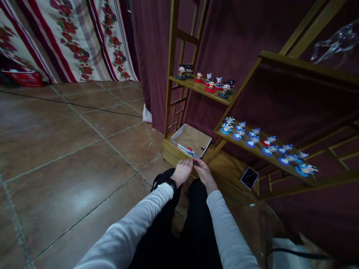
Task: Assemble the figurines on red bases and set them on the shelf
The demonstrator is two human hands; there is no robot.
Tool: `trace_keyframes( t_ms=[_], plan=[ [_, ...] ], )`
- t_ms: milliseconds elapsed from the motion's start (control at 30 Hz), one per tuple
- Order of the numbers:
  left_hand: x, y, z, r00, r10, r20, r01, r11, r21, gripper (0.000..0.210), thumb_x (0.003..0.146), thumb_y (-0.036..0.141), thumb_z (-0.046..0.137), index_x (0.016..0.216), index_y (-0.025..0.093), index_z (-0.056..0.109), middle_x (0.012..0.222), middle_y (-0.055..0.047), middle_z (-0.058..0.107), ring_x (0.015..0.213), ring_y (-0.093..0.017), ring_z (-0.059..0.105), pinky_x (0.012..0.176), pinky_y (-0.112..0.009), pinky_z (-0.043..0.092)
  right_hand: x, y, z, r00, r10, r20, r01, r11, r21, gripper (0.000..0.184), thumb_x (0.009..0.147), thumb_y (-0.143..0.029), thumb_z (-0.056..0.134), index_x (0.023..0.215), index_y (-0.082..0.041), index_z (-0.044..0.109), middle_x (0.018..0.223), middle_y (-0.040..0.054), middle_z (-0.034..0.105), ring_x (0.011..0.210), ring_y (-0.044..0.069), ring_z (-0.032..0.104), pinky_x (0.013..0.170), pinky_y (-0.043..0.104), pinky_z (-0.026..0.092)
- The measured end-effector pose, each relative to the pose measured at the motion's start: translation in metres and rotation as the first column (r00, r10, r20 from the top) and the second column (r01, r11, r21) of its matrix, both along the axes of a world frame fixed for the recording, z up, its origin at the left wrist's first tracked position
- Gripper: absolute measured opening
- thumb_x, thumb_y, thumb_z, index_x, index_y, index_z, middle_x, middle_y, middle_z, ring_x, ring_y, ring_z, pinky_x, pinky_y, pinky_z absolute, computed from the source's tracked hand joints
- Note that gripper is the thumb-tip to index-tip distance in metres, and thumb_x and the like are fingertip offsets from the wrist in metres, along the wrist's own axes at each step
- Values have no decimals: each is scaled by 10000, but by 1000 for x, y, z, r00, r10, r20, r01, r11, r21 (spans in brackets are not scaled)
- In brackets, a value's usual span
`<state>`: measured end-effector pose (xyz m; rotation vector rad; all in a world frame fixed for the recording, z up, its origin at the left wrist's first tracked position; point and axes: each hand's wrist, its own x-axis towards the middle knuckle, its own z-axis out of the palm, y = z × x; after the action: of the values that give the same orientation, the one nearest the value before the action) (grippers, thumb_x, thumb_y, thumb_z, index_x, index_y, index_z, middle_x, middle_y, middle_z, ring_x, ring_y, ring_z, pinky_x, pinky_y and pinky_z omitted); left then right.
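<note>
My left hand [183, 171] and my right hand [203, 171] meet above my knees, at the near edge of an open box. Between their fingertips is a small dark object [195, 163], mostly covered, so its kind does not show. Both hands have their fingers closed around it. The shallow cardboard box [193, 136] sits just beyond on the shelf's lowest board, with a small red piece [189, 149] and a small dark piece [203, 148] inside.
Small figurines [211, 84] stand on the upper left shelf. Blue-based figurines [252, 141] line the lower right shelf. A phone [249, 178] lies on the bottom board. A glass animal [338, 43] is at upper right. A cable [70, 102] crosses the tiled floor.
</note>
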<state>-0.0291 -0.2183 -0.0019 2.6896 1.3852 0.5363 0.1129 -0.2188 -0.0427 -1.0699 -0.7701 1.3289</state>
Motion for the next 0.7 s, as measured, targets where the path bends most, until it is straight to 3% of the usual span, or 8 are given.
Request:
trace_keyframes(
  t_ms=[333,567,700],
  plan=[
    [-9,1,6,997,-81,1,81,996,23,368,904,175,344,1247,84,444,1009,-158,585,946,-240,539,858,-370,344,-1,-1,5,999,14,29,-14,1000,8,475,545,-137,696,1007,-236,642,1072,37,662,1028,203,582,945,350,438],
    [-8,0,4,999,4,45,-2,999,-33,401,910,217,355,1282,85,429,1010,-158,601,973,-239,555,893,-373,355,-6,-2,10,1000,-8,-4,8,1000,-20,443,537,-163,714,972,-225,656,1057,34,672,1013,198,593,945,346,439],
    [-9,1,-3,977,126,169,-89,973,-212,393,907,296,365,1247,129,471,1066,-144,615,971,-229,590,860,-338,412,-12,-5,9,995,-69,-75,66,997,-46,431,526,-202,746,950,-214,670,927,38,702,901,198,636,906,363,456]
  ],
)
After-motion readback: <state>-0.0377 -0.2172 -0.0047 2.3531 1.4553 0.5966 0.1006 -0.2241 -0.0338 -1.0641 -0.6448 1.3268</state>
